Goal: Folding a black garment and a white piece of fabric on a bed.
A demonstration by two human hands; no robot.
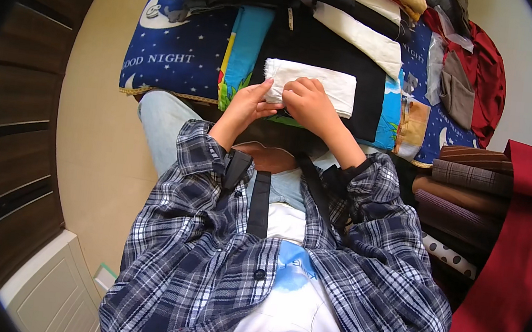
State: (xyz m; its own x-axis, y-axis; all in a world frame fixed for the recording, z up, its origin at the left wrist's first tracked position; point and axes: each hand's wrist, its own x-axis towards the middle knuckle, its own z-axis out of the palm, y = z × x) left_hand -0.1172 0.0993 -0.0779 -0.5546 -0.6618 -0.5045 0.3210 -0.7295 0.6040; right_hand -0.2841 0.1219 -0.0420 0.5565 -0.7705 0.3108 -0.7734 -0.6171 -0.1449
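A folded white cloth (pixel 337 90) with a frayed left edge lies over black fabric (pixel 365 115) in front of me. My left hand (pixel 251 105) grips its lower left corner, thumb on top and fingers beneath. Curled fingers of my right hand (pixel 311 105) press on the lower middle of the cloth, close beside the left hand. Whether the right fingertips pinch its edge or something small is hidden by the knuckles. Farther back, another folded white cloth (pixel 360 38) rests on the dark pile.
Dark blue bedding (pixel 172 75) printed with moons and stars lies underneath. A bright blue cloth (pixel 252 32) shows beside the black fabric. Red fabric (pixel 489 86) and a grey-brown piece (pixel 457 89) are at the far right. Folded fabrics (pixel 472 177) are stacked near right; a dark slatted panel (pixel 23 98) stands left.
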